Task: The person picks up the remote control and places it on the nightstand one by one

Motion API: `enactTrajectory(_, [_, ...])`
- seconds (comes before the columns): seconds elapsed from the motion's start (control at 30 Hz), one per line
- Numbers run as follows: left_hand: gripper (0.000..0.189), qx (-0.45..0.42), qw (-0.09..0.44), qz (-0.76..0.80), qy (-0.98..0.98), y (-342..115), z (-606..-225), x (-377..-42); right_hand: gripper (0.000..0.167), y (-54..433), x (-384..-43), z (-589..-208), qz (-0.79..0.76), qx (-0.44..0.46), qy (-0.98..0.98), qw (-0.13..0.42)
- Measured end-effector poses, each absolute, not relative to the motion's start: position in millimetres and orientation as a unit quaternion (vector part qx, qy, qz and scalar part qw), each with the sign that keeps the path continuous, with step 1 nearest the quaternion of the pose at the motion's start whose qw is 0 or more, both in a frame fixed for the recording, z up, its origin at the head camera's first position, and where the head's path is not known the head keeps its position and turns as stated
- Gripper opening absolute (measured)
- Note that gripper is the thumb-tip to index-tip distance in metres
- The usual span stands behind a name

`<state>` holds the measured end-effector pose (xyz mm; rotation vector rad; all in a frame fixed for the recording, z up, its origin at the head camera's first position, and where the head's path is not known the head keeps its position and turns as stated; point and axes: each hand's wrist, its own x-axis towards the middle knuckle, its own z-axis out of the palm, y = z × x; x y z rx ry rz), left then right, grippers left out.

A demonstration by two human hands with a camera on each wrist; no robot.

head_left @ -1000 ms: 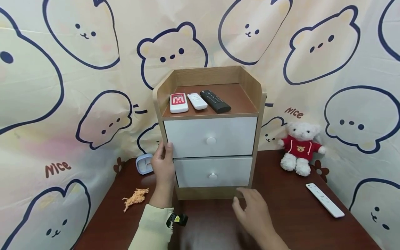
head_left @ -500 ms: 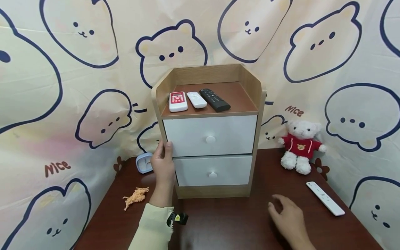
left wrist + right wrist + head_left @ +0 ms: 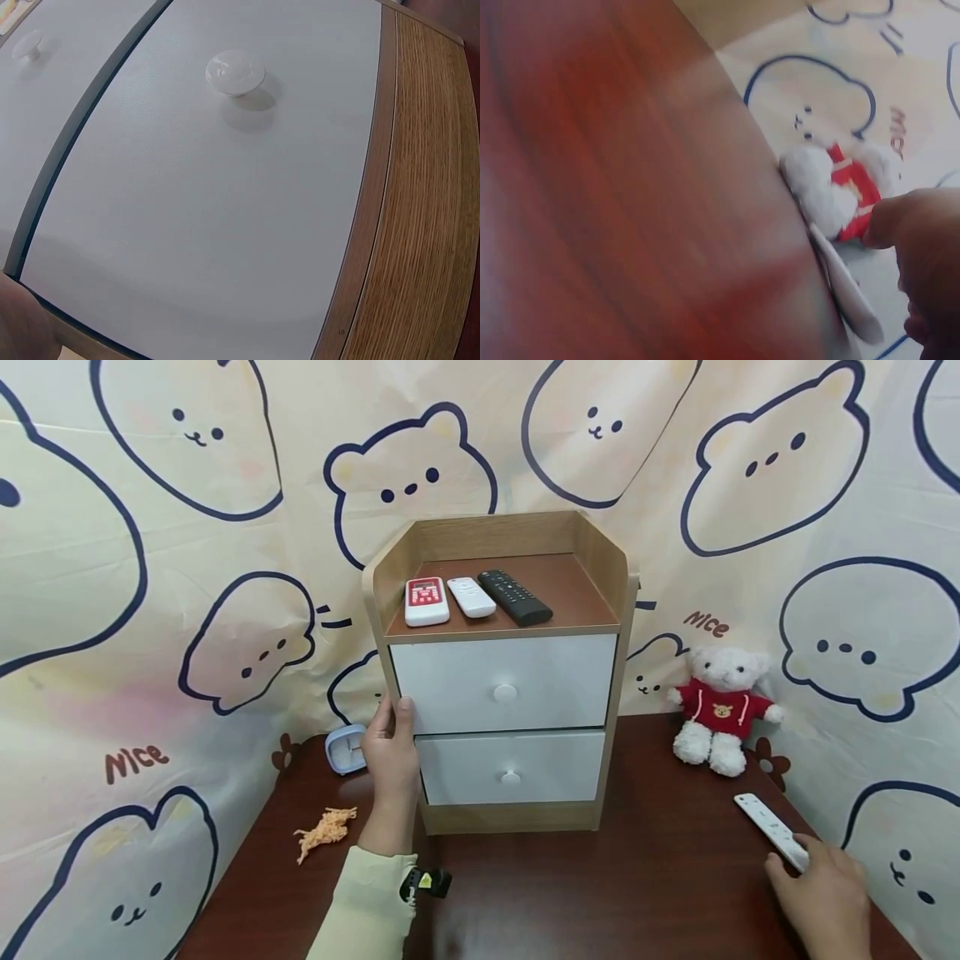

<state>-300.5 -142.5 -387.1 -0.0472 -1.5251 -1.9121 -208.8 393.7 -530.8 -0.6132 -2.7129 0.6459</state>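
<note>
A small wooden drawer cabinet (image 3: 510, 820) with two white drawers stands upright on the table, both drawers closed. My left hand (image 3: 392, 764) holds its left side edge, thumb at the front and fingers along the side. In the left wrist view, a bit of that hand (image 3: 26, 326) shows beside the white lower drawer front (image 3: 202, 187) and its round knob (image 3: 235, 73). At the table's right, my right hand (image 3: 823, 893) is over the near end of a white remote control (image 3: 767, 823), fingers and thumb apart. The blurred right wrist view shows the remote (image 3: 847, 292) beside this hand (image 3: 934, 259).
On the cabinet top lie a red-and-white remote (image 3: 427, 602), a small white remote (image 3: 472, 597) and a black remote (image 3: 516, 597). A white teddy bear (image 3: 723, 710) in red sits behind the right remote. Left are a blue clock (image 3: 346, 749) and an orange stringy thing (image 3: 326, 833).
My right hand has moved from in front of the cabinet rightward across the table to the white remote. My left hand stays on the cabinet's edge. The view tilts slightly.
</note>
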Motion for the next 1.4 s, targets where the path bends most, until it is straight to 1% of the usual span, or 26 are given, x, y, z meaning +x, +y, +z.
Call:
enactTrajectory(0.1, [0.048,-0.017,0.341,-0.733,-0.589,-142.5,-387.4,-300.6,0.073,407.4,-208.5,-534.3,0.214,-0.21,-0.943,0.145])
enactTrajectory(0.23, [0.046,-0.019,0.343,-0.733,-0.587,-142.4,-387.8,-301.3,0.078,418.9,-209.6,-538.3,0.192,-0.189,-0.952,0.147])
enactTrajectory(0.37, [0.045,-0.019,0.344,-0.733,-0.587,-142.7,-388.0,-301.9,0.079,421.9,-211.9,-539.6,0.181,-0.202,-0.956,0.112])
enactTrajectory(0.4, [0.045,-0.019,0.345,-0.732,-0.587,-142.9,-388.0,-301.9,0.078,421.7,-212.4,-539.8,0.182,-0.21,-0.955,0.101])
enactTrajectory(0.53, [0.046,-0.02,0.346,-0.73,-0.589,-143.5,-388.0,-302.3,0.064,420.6,-213.0,-540.6,0.191,-0.239,-0.95,0.067])
enactTrajectory(0.63, [0.046,-0.019,0.345,-0.729,-0.591,-143.8,-387.9,-302.2,0.058,419.3,-213.0,-541.0,0.198,-0.248,-0.946,0.06])
enactTrajectory(0.93, [0.047,-0.018,0.344,-0.73,-0.591,-143.0,-388.2,-301.0,0.065,414.7,-212.9,-538.9,0.225,-0.26,-0.937,0.063])
enactTrajectory(1.07, [0.047,-0.022,0.346,-0.729,-0.59,-143.4,-388.8,-302.5,0.067,399.2,-212.0,-533.1,0.279,-0.271,-0.919,0.07])
enactTrajectory(1.13, [0.047,-0.022,0.346,-0.729,-0.59,-143.6,-388.8,-303.1,0.068,386.4,-211.8,-529.2,0.315,-0.275,-0.905,0.084])
enactTrajectory(1.27, [0.047,-0.017,0.346,-0.729,-0.591,-143.7,-388.3,-303.1,0.065,355.3,-210.0,-520.9,0.408,-0.277,-0.86,0.134])
enactTrajectory(1.4, [0.046,-0.012,0.342,-0.731,-0.59,-143.1,-387.6,-302.2,0.06,322.3,-202.4,-508.6,0.53,-0.258,-0.788,0.178])
